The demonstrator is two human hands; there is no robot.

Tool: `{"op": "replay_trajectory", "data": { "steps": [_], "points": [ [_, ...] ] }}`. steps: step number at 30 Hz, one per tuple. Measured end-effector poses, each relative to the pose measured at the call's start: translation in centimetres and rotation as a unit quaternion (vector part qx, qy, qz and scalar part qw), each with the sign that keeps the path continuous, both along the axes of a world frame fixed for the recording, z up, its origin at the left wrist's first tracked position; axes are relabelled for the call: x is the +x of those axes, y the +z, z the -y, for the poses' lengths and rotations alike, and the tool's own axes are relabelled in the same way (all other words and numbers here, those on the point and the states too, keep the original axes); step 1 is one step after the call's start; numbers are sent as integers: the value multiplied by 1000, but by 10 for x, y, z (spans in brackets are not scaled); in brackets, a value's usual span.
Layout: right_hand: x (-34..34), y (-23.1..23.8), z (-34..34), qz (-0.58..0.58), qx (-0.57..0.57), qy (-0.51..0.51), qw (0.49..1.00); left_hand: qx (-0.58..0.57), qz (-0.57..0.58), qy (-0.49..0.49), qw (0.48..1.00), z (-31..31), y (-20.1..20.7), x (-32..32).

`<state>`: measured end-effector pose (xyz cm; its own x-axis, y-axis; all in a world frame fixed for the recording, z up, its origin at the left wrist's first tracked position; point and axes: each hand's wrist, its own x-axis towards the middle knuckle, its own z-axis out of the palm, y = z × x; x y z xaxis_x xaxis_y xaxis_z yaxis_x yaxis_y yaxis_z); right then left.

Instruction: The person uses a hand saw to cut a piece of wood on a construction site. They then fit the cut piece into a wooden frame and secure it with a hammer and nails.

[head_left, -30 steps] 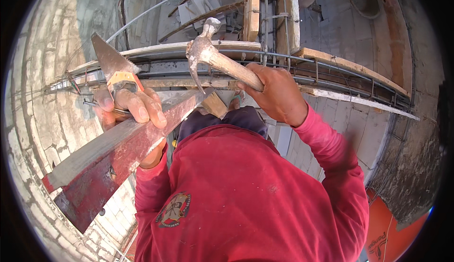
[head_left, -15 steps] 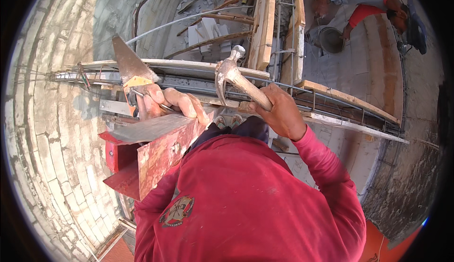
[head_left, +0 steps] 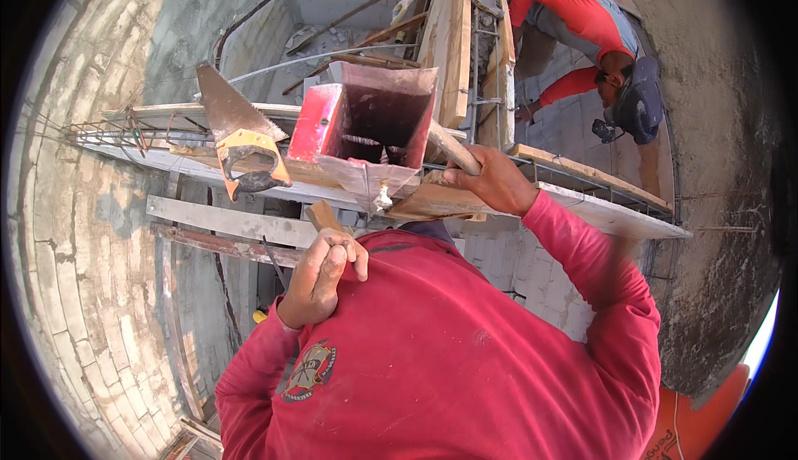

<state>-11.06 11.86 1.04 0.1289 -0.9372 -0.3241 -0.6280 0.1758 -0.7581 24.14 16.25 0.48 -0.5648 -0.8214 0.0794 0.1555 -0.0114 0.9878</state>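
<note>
My right hand (head_left: pixel 499 179) grips the wooden handle (head_left: pixel 455 148) of a claw hammer. Its head is hidden behind a hollow red metal piece (head_left: pixel 320 123), whose open end faces up toward me. Low and left of that piece, my left hand (head_left: pixel 326 275) is held before my chest, fingers bent together. What they hold, if anything, I cannot make out. A thin dark rod (head_left: pixel 273 259) shows beside this hand; whether the hand holds it is unclear. Beyond the fingertips is a small brown piece of wood (head_left: pixel 324 215). A handsaw (head_left: pixel 237 123) with an orange and black handle stands left of the red piece.
Timber boards (head_left: pixel 457 53) and steel reinforcing bars (head_left: pixel 485 78) run away from me and across the front. At the upper right a co-worker (head_left: pixel 582 32) in red sleeves bends low. Another hammer (head_left: pixel 484 1) rests on the far bars. A block wall (head_left: pixel 91 252) rises at left.
My left hand has come away from the red metal piece and down toward my chest. The red piece now appears farther right, covering the hammer's head. The co-worker leans lower.
</note>
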Motion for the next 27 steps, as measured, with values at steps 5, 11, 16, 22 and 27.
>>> {"op": "replay_trajectory", "data": {
  "steps": [5,11,16,22,27],
  "points": [
    [-5,4,11,4,49,28,998,-52,116,21,992,-10,-33,-39],
    [-14,10,29,9,110,60,992,126,75,164,976,-24,-52,-100],
    [-20,14,42,65,124,83,987,163,66,347,921,-25,-74,-147],
    [-27,40,62,20,60,151,987,51,142,479,865,-7,-90,-174],
    [-24,63,68,-15,-53,207,977,38,155,504,849,0,-105,-186]
  ]
}}
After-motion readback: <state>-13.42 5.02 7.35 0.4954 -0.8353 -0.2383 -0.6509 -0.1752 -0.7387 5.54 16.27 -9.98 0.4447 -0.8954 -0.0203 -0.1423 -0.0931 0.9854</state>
